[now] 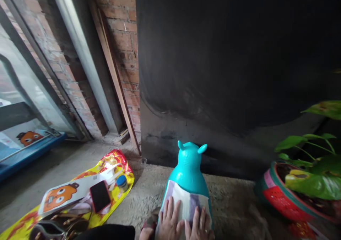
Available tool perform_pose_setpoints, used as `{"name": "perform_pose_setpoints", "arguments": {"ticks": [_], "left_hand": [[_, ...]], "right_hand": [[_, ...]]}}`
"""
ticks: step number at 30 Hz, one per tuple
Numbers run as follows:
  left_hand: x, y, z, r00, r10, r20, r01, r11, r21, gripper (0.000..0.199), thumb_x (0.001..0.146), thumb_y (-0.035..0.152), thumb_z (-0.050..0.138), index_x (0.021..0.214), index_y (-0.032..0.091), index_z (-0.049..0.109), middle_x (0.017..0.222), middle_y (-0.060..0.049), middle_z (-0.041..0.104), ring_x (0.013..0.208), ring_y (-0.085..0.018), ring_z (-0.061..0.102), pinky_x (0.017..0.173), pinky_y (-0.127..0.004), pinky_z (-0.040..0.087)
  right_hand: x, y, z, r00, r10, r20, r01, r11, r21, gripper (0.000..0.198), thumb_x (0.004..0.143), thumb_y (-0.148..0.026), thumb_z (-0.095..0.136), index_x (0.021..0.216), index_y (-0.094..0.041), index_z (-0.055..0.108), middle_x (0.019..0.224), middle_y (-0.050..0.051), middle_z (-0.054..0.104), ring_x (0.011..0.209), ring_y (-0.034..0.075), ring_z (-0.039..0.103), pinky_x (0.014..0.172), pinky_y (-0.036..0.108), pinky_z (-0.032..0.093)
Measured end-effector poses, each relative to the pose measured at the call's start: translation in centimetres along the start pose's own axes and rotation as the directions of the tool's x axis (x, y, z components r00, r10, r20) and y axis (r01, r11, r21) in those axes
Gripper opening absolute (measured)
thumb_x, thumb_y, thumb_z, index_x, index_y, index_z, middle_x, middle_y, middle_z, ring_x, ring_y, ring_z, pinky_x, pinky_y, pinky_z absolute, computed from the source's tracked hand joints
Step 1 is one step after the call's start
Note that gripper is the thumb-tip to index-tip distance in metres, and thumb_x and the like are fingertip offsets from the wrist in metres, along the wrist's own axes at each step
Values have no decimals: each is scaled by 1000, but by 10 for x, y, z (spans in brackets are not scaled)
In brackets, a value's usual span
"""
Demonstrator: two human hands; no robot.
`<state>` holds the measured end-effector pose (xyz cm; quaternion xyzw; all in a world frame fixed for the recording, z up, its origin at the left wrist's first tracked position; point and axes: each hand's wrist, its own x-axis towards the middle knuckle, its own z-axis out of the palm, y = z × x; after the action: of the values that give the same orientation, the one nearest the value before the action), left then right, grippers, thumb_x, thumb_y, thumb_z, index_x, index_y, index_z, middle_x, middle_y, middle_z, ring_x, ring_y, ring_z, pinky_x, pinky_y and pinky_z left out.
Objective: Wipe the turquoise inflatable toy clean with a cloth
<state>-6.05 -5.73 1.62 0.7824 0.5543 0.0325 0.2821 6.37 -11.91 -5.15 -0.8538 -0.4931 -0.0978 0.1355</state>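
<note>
Low ctr, on the striped cloth (183, 199): L hand (169, 218) & R hand (198, 225) are set side by side, palms down, seen from above; thumbs are kept close together, but whether they touch can't be told.
L hand: held open, fingers extended & slightly parted, laid flat on the cloth's left part.
R hand: likewise held open, laid flat on the cloth's right part; wrist is cut off by the btm edge.
Striped cloth: draped over the back of the turquoise toy (189, 165), marked w/ white & lilac bands running lengthwise; partly hidden by the hands.
Turquoise toy: shaped like an animal, placed btm ctr; head is pointed away from the viewer, w/ two small ears stuck out sideways.
Dark panel (226, 73): stood upright just beyond the toy's head; most of upper ctr & right is filled by it; surface is smudged w/ pale marks.
Concrete floor (149, 192): seen on both sides of the toy, rough & grey.
Yellow-red plastic (115, 198): spread on the floor, left of the toy & apart from it; on it are laid a phone (100, 196) w/ dark screen, a blue-lidded jar (122, 183) & a white item (64, 194) printed w/ an orange cartoon face.
Potted plant (295, 197): placed far right, pot painted red & green.
Brick wall (124, 43): seen upper left, w/ a wooden strip (114, 71) leaned nearby & a grey metal post (82, 48).
Blue tray (29, 158): cut off by the left edge.
</note>
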Motion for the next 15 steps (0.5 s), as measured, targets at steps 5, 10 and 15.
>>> {"name": "perform_pose_setpoints", "arguments": {"ticks": [5,10,15], "left_hand": [[-1,4,-2,999,-41,30,40,999,26,62,85,40,46,143,31,27,155,-5,12,144,-28,13,114,-54,24],[21,8,-6,997,-53,64,51,998,30,62,83,41,46,142,33,28,155,-3,13,144,-29,13,112,-56,26],[57,14,-14,997,-54,60,54,999,5,64,84,42,43,145,31,23,156,-4,6,145,-29,6,113,-57,22]], "right_hand": [[17,-5,0,997,77,29,-78,997,20,50,91,-42,34,130,-17,54,137,24,46,124,41,46,76,59,50],[68,-18,-3,992,119,34,-121,992,49,62,92,-45,23,136,-6,43,140,30,38,129,44,37,86,62,43],[113,-27,1,975,144,167,-155,986,55,66,94,-47,16,142,-6,33,146,27,31,133,41,30,92,61,38]]}}
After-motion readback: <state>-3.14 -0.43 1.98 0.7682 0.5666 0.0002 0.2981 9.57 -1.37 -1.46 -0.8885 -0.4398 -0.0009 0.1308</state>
